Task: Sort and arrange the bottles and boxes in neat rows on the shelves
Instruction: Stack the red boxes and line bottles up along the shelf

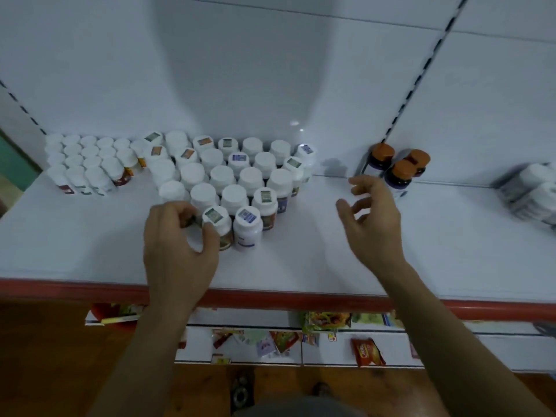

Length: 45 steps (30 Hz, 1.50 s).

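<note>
The left hand [177,245] is curling its fingers and thumb round a white bottle [195,239] at the front left corner of the big cluster, on the white shelf [301,254]. Only a sliver of that bottle is showing between thumb and fingers, so I cannot tell which way its long axis is running. The fingertips are touching the green-stickered bottle [217,221] just beside it. That one is standing upright with its long axis vertical and its cap facing up toward the camera. A blue-stickered bottle [248,225] is standing the same way right next to it.

Behind these, the white-capped bottles [222,176] are standing upright in slanting rows that are running back to the rear panel [240,70]. A tighter block of smaller bottles [87,164] is sitting to their left.

The right hand [373,224] is hovering over bare shelf, fingers loosely spread and holding nothing. It is just in front of three orange-capped bottles [400,173], which are standing upright by the slotted upright. A blurred wrapped pack [532,191] is lying far right. The shelf's red edge [270,299] is crossing the forearms, and snack packets [367,352] are lying on the lower shelf.
</note>
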Each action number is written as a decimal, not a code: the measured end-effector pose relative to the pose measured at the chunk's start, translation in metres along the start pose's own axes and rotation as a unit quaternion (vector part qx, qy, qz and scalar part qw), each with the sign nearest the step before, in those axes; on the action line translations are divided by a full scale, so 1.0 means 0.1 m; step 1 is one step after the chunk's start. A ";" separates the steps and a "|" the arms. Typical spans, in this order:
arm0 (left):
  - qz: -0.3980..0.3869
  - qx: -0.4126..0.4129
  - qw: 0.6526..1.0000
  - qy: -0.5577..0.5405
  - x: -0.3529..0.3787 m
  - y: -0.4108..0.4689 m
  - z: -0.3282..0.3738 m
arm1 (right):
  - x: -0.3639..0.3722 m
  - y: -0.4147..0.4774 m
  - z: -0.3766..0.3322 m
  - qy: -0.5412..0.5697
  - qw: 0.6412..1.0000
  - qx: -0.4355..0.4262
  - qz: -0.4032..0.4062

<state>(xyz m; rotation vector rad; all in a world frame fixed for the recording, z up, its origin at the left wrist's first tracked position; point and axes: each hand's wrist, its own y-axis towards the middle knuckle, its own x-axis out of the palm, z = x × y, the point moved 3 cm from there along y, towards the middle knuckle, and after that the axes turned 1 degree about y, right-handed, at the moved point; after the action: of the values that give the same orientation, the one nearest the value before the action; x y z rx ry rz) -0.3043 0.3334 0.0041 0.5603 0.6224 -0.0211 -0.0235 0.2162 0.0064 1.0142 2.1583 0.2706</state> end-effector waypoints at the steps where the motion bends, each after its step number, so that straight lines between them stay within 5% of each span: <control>1: 0.009 0.039 0.999 0.019 0.02 0.06 0.12 | -0.20 0.14 0.15 -0.015 1.000 0.011 0.024; 5: -0.022 0.095 0.994 0.039 0.35 0.27 0.68 | -0.71 0.69 0.61 -0.126 0.991 0.016 0.032; 9: -0.115 0.176 0.977 0.026 1.08 0.36 1.39 | -0.72 0.88 0.85 -0.216 0.967 0.005 -0.134; 15: -0.324 0.188 0.919 0.123 2.40 0.61 2.06 | -0.88 0.68 1.06 -0.180 0.971 -0.047 -0.148; 19: -0.315 0.157 0.917 0.190 2.80 0.63 2.08 | -1.23 0.61 1.27 -0.069 0.987 0.011 -0.146; 25: -0.123 0.068 0.990 -0.029 2.52 0.26 2.13 | -2.14 0.39 1.55 0.144 0.983 0.114 -0.004; 31: -0.077 0.048 0.973 -0.211 2.43 -0.18 2.88 | -3.07 0.20 1.92 0.308 0.906 0.207 0.203; 39: -0.224 0.170 0.907 -0.314 3.28 -0.37 4.44 | -4.16 0.01 2.32 0.202 0.895 0.251 0.308; 45: -0.276 0.252 0.894 -0.247 4.03 -0.54 5.53 | -5.27 0.07 2.86 0.044 0.924 0.201 0.322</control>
<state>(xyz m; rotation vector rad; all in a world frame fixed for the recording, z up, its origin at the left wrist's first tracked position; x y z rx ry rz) 0.3174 0.0681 0.1231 0.8247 0.2494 -0.8614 0.4034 -0.1985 0.0822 1.9794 1.9297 0.1775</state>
